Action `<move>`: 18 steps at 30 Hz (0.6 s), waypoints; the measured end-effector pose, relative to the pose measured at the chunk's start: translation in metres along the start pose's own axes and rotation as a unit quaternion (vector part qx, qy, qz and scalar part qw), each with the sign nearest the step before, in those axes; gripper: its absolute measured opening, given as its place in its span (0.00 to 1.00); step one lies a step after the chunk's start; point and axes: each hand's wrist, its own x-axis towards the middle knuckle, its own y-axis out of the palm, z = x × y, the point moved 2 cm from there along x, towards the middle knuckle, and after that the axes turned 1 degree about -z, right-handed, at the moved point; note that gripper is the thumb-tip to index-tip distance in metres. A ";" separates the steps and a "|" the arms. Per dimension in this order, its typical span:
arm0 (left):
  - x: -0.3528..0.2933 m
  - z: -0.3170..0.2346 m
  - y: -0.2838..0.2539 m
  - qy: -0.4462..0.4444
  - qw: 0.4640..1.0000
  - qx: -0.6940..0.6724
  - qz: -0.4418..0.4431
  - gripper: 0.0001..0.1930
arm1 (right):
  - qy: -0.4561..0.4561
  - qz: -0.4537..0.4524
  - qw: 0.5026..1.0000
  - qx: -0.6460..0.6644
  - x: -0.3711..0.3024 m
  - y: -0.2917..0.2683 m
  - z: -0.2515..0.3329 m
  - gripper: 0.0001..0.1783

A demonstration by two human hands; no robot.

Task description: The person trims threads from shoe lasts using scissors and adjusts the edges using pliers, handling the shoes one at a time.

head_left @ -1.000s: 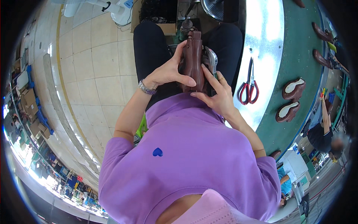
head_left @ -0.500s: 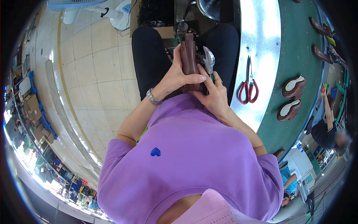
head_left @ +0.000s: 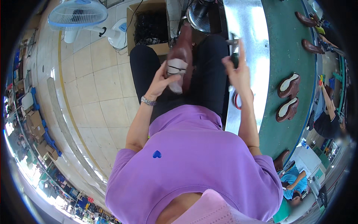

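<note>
My left hand [head_left: 162, 83] is closed around a brown leather shoe [head_left: 182, 46] held between my knees. The shoe's pale underside faces me, with a dark line across it, and is somewhat blurred. To the right, my right hand [head_left: 239, 76] grips a hammer [head_left: 235, 59] by its dark green handle. Its metal head points away from me, beside my right knee and over the metal bench edge. Partly hidden behind my right forearm lie the red-handled scissors [head_left: 236, 100]; only part of a handle shows.
A shiny metal strip [head_left: 253, 30] runs along my right. Beyond it, a green work surface [head_left: 274, 130] carries brown shoes with white insides [head_left: 288, 85]. Ahead are a cardboard box [head_left: 160, 48] of black strands and a fan [head_left: 77, 15]. Co-workers sit farther right.
The shoe has been turned so its pale underside shows. My right hand has left it and swung up and to the right with the hammer, now covering much of the scissors.
</note>
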 end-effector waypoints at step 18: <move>-0.007 -0.107 -0.006 -0.130 0.990 0.030 -0.054 0.36 | 0.125 -0.102 0.945 -0.285 -0.106 -0.043 -0.113 0.21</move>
